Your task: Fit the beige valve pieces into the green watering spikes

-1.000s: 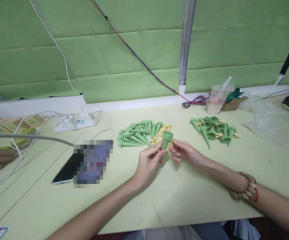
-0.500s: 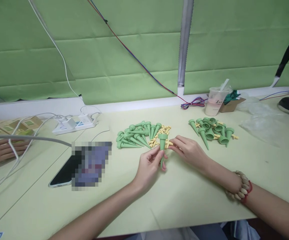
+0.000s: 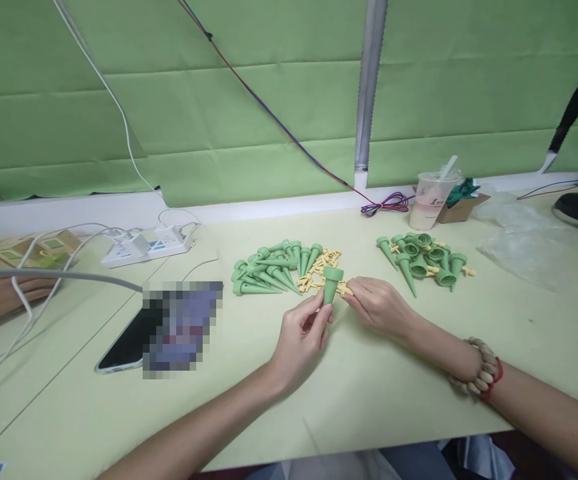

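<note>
My left hand is closed around a green plastic watering spike, its wide collar up and its lower end hidden by the fingers. Pinched in my right hand is a small yellow plastic valve, which meets the right side of the spike; how deep it sits I cannot tell. Just beyond my hands lie a pile of green spikes and a heap of yellow valves. Farther right is another group of spikes, some with yellow valves sticking out.
A phone and a white power strip with cables lie to the left. Another person's hand rests near small boxes. A drink cup, a small carton and clear plastic bags stand back right.
The spike in my left hand has shifted slightly right and its tapered end is now hidden behind my fingers. My right fingers have curled more tightly on the yellow valve.
</note>
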Action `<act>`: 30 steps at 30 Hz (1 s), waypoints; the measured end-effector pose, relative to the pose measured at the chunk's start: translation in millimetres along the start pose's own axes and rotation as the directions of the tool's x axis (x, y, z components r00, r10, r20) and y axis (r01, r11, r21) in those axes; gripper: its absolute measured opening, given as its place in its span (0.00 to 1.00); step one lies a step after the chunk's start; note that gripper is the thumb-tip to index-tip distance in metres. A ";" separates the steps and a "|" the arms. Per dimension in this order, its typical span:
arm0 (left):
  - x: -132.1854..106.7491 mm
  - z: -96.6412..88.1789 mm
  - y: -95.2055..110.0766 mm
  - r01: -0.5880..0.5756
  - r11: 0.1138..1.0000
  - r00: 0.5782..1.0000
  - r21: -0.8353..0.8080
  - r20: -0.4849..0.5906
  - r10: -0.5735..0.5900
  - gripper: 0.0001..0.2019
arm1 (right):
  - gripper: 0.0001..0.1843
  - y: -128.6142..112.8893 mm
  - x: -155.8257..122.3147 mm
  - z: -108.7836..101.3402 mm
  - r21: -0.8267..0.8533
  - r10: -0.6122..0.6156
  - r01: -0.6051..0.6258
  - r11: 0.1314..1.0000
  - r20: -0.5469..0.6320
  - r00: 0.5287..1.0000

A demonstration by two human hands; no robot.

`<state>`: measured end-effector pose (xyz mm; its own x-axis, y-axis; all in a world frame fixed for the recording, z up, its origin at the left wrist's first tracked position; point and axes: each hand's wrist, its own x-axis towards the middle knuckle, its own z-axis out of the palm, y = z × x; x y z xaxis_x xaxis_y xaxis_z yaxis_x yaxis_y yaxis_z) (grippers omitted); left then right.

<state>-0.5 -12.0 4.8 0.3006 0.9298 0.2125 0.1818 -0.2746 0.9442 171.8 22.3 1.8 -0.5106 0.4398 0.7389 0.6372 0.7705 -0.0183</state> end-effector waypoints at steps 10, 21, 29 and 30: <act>-3.1 1.6 -11.4 -0.157 0.960 0.986 0.231 -0.027 0.167 0.11 | 0.26 -33.6 5.9 1.5 0.723 0.410 -0.673 -0.156 0.667 0.622; 4.3 2.6 -7.3 -0.020 1.000 0.999 0.001 -0.027 0.020 0.11 | 0.26 -26.0 14.7 -10.5 0.637 0.476 -0.757 0.147 0.625 0.618; 5.9 2.3 -0.8 0.089 0.986 0.994 -0.140 -0.053 -0.097 0.13 | 0.16 -0.4 9.6 -13.3 0.202 0.372 -0.450 0.870 0.331 0.867; 5.8 2.2 -1.1 0.094 0.986 0.994 -0.140 -0.043 -0.101 0.13 | 0.16 1.6 9.1 -12.7 0.193 0.329 -0.401 0.895 0.320 0.888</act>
<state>3.1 -6.8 4.4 0.2402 0.9624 0.1266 0.0762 -0.1487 0.9859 175.5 21.8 17.1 -0.4287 0.7921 0.4344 0.6643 0.6023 -0.4427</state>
